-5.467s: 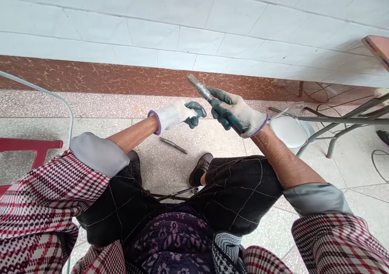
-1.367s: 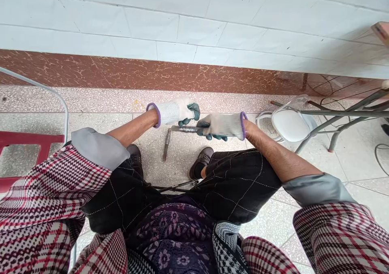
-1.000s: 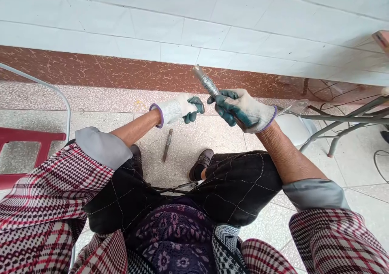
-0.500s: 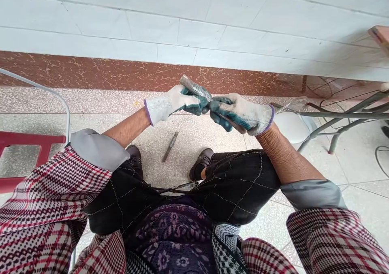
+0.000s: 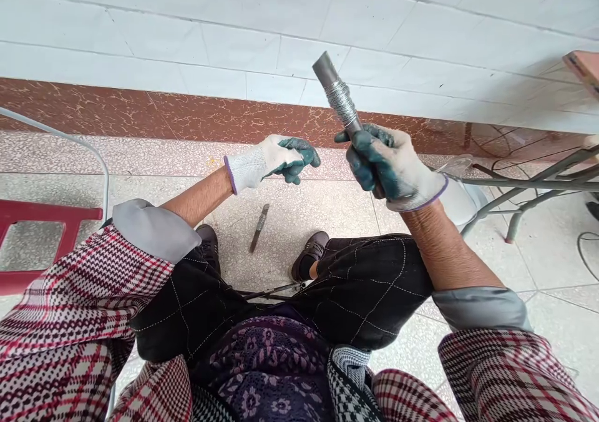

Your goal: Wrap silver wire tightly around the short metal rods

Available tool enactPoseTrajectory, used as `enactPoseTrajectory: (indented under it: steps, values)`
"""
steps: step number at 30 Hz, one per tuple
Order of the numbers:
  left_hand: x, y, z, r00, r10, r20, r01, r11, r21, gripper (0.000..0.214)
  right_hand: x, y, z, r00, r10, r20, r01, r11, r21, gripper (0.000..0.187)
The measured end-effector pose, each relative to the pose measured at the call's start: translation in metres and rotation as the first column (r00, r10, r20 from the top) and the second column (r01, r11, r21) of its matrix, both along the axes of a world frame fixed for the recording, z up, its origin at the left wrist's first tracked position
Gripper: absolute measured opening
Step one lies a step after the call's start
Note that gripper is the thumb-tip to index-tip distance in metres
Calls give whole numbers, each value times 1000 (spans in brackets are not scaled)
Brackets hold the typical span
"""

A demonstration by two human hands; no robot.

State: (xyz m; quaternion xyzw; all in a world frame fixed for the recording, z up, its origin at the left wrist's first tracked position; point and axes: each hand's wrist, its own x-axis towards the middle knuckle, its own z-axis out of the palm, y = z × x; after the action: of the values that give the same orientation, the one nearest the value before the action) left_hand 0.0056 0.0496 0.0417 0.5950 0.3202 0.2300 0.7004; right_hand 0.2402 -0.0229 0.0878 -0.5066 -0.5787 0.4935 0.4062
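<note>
My right hand [image 5: 390, 166], in a white glove with a green palm, is clenched round a grey metal rod [image 5: 337, 96] wound with wire. The rod points up and to the left, its blunt end in front of the white wall tiles. My left hand [image 5: 279, 158], gloved the same way, hovers to the left of the rod with its fingers curled in; whether it holds anything is not visible. A second metal rod [image 5: 259, 227] lies on the floor tiles below my left hand, between my shoes.
I sit with both knees spread over a speckled tile floor [image 5: 290, 216]. A red stool [image 5: 28, 235] stands at the left, beside a thin grey tube [image 5: 88, 150]. A white bucket [image 5: 461, 203] and grey metal frame legs [image 5: 538, 188] are at the right. The wall is close ahead.
Half a second ago both hands met on the rod. Now my left hand has come off it and my right hand has lifted the rod higher and more upright.
</note>
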Motion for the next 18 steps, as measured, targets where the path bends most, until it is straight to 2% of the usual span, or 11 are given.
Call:
enactPoseTrajectory:
  steps: [2,4,5,6,7,9,12,14,15,16,18]
  values:
    - [-3,9,-6,994,34,-105,-29,998,49,13,2,-4,-1,975,222,-26,-223,969,-106,43]
    - [-7,17,-10,973,69,-219,-49,994,98,14,-1,-8,-10,881,467,74,-438,865,-247,44]
    - [-8,18,-10,961,69,-268,-38,992,118,16,-4,-8,-18,821,548,159,-484,817,-315,40]
    - [-9,19,-9,948,58,-313,-18,991,130,18,-7,-6,-28,788,570,233,-479,805,-351,34]
    - [-10,18,-8,935,47,-351,0,991,135,19,-9,-3,-37,784,547,293,-441,823,-358,25]
    - [-11,13,-6,917,36,-398,16,992,127,24,-8,9,-52,696,333,636,-159,936,-316,24]
    - [-6,2,-4,931,18,-364,10,997,75,30,6,29,-53,653,193,732,-35,974,-225,21]
    - [-2,-3,-5,947,-3,-320,13,999,30,29,15,32,-40,770,-29,637,58,998,-23,16]
    - [0,-3,-6,952,-17,-304,20,1000,8,28,17,30,-32,857,-82,508,93,996,4,21]
    - [2,-3,-6,955,-27,-297,25,1000,-9,27,17,25,-23,927,-70,369,79,997,-8,28]
    - [3,1,-8,954,-17,-299,15,1000,-11,22,11,13,-10,984,82,161,-74,996,-56,42]
